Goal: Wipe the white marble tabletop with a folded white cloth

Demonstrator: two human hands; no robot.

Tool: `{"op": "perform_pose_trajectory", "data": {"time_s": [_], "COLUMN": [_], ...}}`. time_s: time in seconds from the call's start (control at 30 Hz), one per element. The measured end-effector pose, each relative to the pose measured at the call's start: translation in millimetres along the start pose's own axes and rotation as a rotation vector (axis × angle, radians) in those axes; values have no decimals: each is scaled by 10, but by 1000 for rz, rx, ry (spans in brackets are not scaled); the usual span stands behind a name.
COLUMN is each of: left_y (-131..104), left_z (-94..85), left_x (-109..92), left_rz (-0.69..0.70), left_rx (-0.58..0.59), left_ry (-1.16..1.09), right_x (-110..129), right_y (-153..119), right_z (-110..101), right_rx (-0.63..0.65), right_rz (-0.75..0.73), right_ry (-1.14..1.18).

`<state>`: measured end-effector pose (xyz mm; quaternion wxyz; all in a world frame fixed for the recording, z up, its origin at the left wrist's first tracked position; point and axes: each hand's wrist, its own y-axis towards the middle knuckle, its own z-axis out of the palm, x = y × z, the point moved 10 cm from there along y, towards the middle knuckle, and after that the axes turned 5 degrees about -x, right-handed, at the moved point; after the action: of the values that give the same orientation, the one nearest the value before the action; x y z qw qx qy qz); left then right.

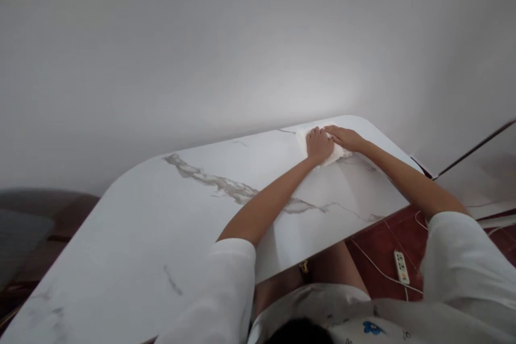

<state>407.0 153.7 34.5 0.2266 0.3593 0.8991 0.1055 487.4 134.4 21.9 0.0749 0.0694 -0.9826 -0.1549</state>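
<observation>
A crumpled white cloth [341,155] lies near the far right corner of a white marble-patterned table [145,215]. My left hand [320,145] presses down on the cloth, its fingers curled into the fabric. Close against it, my right hand [345,138] reaches in from the right and grips the same cloth, fingertips near the left hand's knuckles. Both palms and parts of the cloth under them are hidden.
A pale wall [201,64] runs along the table's far side. On the red floor at the lower right lies a white power strip [401,267] with cords. A dark brown chair-like piece [72,209] stands at the left edge.
</observation>
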Motion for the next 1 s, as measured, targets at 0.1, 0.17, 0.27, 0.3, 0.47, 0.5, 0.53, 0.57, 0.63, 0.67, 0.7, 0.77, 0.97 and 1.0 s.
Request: {"op": "perform_pose_trajectory", "data": {"time_s": [0.1, 0.17, 0.27, 0.3, 0.47, 0.5, 0.53, 0.57, 0.63, 0.67, 0.7, 0.77, 0.97, 1.0], "left_y": [290, 465, 655, 690, 616, 553, 478, 393, 206, 106, 5, -202, -832, -930], "left_z": [45, 88, 175, 212, 344, 348, 345, 336, 300, 277, 251, 193, 13, 0], "left_x": [182, 221, 122, 56, -312, -379, -442, -504, -625, -684, -741, -848, -1126, -1183], "left_rz": [37, 43, 51, 59, 111, 124, 136, 147, 168, 176, 181, 183, 145, 147], "left_rx": [-5, -20, -45, -45, -31, -30, -28, -27, -23, -17, -10, 10, 61, 71], "left_ry": [36, 60, 84, 85, 75, 72, 67, 59, 36, 22, 6, -26, -95, -105], "right_x": [-93, -205, -431, -511, -737, -741, -735, -719, -652, -601, -540, -404, 55, 116], "right_y": [308, 444, 505, 485, 154, 55, -50, -160, -387, -499, -609, -822, -1454, -1571], "right_z": [73, 96, 83, 71, -8, -22, -35, -52, -103, -133, -168, -240, -494, -539], "right_rx": [-11, -15, -22, -23, -22, -17, -12, -8, -5, -4, -2, 8, 27, 25], "right_rz": [35, 59, 88, 97, 106, 108, 113, 122, 136, 138, 138, 139, 127, 123], "right_ry": [0, -9, -17, -18, -24, -26, -30, -37, -62, -77, -91, -118, -144, -143]}}
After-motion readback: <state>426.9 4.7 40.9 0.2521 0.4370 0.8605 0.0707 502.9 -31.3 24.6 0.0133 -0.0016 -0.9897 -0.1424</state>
